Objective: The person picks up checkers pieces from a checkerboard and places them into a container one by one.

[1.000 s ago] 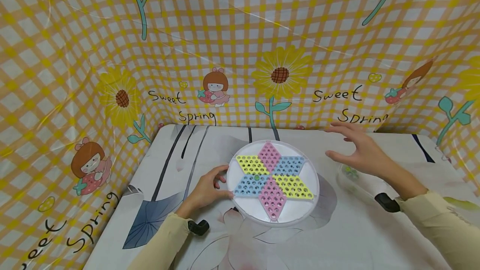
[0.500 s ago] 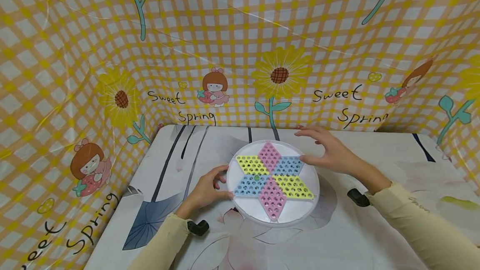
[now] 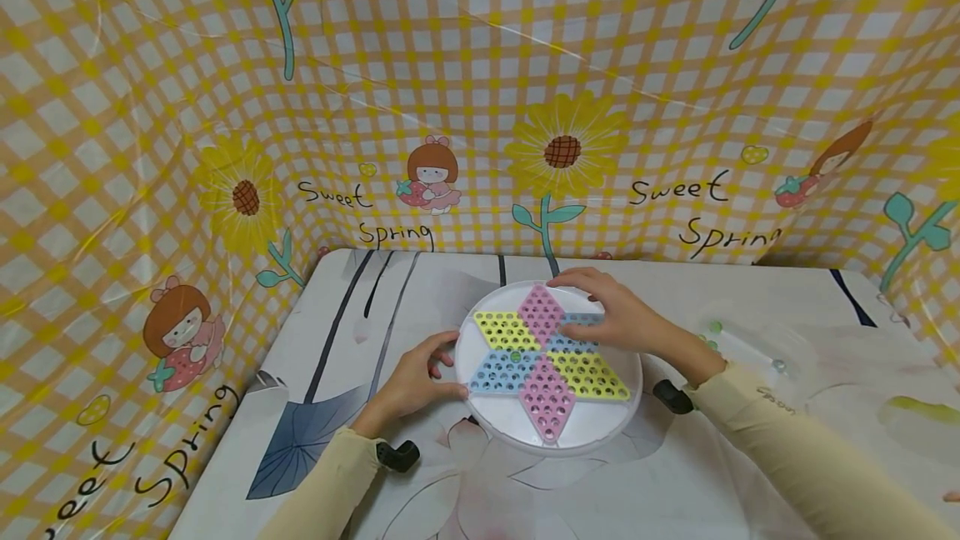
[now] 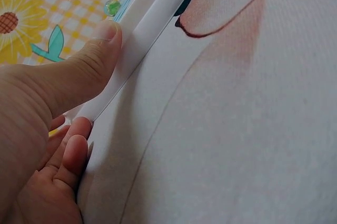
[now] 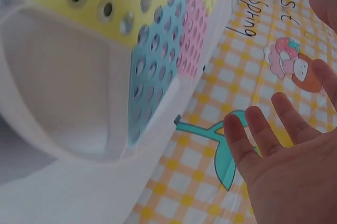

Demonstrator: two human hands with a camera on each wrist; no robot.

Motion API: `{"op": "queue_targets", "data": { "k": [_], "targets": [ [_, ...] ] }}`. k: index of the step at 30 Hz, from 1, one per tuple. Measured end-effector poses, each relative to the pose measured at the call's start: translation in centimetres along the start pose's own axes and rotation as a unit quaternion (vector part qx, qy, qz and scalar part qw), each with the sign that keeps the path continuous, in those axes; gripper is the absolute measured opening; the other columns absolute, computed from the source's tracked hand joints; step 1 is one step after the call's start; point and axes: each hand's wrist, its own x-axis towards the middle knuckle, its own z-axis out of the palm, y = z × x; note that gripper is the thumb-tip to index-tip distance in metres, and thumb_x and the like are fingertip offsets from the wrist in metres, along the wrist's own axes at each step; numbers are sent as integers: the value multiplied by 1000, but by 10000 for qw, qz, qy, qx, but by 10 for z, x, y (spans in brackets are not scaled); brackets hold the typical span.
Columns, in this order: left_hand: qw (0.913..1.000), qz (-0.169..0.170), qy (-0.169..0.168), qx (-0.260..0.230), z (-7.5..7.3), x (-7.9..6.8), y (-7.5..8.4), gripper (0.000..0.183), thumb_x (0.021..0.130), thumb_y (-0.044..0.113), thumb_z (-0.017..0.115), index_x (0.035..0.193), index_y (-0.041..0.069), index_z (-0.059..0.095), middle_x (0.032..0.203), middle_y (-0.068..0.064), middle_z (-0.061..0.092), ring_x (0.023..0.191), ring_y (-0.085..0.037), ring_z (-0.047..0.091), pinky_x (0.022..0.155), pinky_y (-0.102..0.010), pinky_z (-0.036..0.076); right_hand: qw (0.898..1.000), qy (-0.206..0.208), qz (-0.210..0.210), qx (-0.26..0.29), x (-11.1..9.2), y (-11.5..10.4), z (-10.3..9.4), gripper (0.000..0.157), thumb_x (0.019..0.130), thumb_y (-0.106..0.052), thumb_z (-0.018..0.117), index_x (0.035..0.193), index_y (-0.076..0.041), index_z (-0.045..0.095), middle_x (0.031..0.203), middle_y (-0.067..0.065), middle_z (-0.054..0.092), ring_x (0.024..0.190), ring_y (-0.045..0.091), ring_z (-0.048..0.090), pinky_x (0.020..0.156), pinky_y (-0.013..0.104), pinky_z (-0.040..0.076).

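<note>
A round white Chinese checkers board point(image 3: 480, 423) lies on the table, its star of pink, yellow and blue triangles full of holes. My left hand point(image 3: 415, 377) holds the board's left rim, thumb point(image 4: 97, 56) on the edge and the other fingers against the side. One green marble point(image 3: 515, 357) sits in a blue triangle near the centre. Above the board's far right part hovers my right hand point(image 3: 618, 315), fingers spread in the right wrist view with nothing between them. It overlaps the far right blue triangle point(image 3: 581, 319) in the head view.
Right of the board, partly behind the right forearm, is a clear plastic container point(image 3: 750, 344) with green marbles point(image 3: 715, 327) in it. A flower-printed cover lies on the table point(image 3: 420, 290). Checked yellow cloth point(image 3: 480, 65) hangs behind and at the sides.
My right hand has moved left, from above the clear container to over the board's far right part. The left hand has stayed at the rim, and the board has not moved.
</note>
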Motion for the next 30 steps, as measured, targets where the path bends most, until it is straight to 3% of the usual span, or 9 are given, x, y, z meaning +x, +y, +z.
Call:
{"op": "queue_targets", "data": {
  "k": [7,21,30],
  "targets": [
    [10000,-59,8,-34,1,-1,2,91,74,23,95,152,14,49,106,-2,62,84,-17,53,75,-29,46,9997,-218,58,77,7,-5,18,62,87,-22,84,143,-18,58,152,14,46,137,40,42,99,63,47],
    [9999,-97,16,-93,1,0,0,90,74,24,95,151,16,49,106,-1,62,85,-17,54,76,-31,47,9984,-462,312,109,18,-11,40,58,87,-28,84,140,-23,61,154,16,44,146,42,31,109,73,28],
    [9999,-103,10,-128,1,0,2,90,74,22,95,151,15,49,107,-2,62,85,-17,54,77,-31,47,9957,-814,441,98,24,-11,53,59,85,-29,85,139,-21,63,139,9,49,133,35,40,108,65,34]
  ]
}}
